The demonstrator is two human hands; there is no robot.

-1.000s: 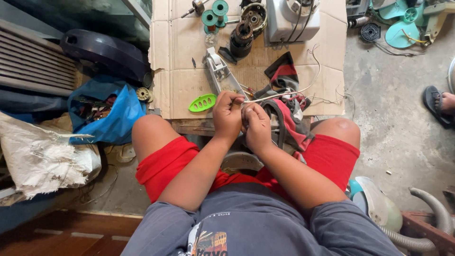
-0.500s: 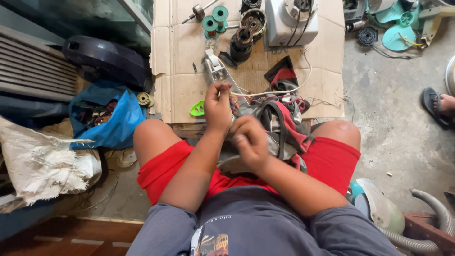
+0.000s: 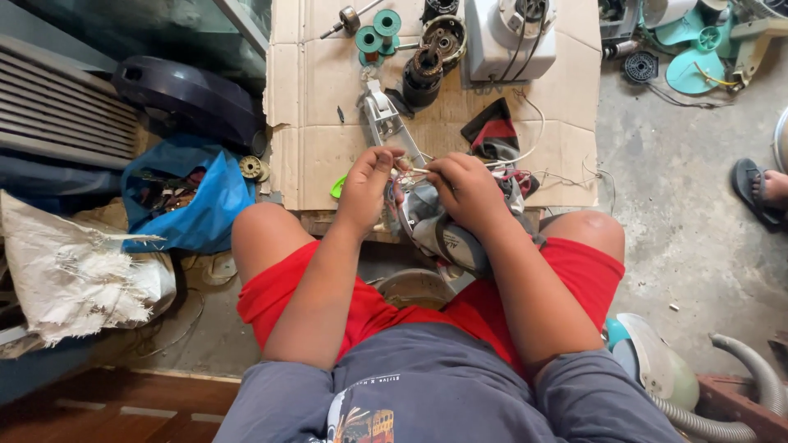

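I sit with a grey motor housing point(image 3: 439, 234) between my knees, thin wires point(image 3: 525, 152) trailing from it onto a flattened cardboard sheet point(image 3: 320, 98). My left hand point(image 3: 369, 184) pinches a thin wire end above the housing. My right hand point(image 3: 468, 189) is closed on the same wires, fingertips meeting the left hand's. A white metal bracket point(image 3: 384, 119) lies just beyond my hands. A green plastic piece point(image 3: 337, 188) peeks out beside my left hand.
On the cardboard lie motor rotors point(image 3: 427, 66), green spools point(image 3: 377, 33) and a white appliance casing point(image 3: 509, 33). A blue bag of parts point(image 3: 197, 197) and a dark fan cover point(image 3: 185, 94) sit left. Teal fan blades point(image 3: 694, 49) and another person's sandalled foot point(image 3: 759, 189) are right.
My right hand had dropped lower toward my lap half a second ago; it has come back up to meet the left hand at the wires. The view has shifted slightly.
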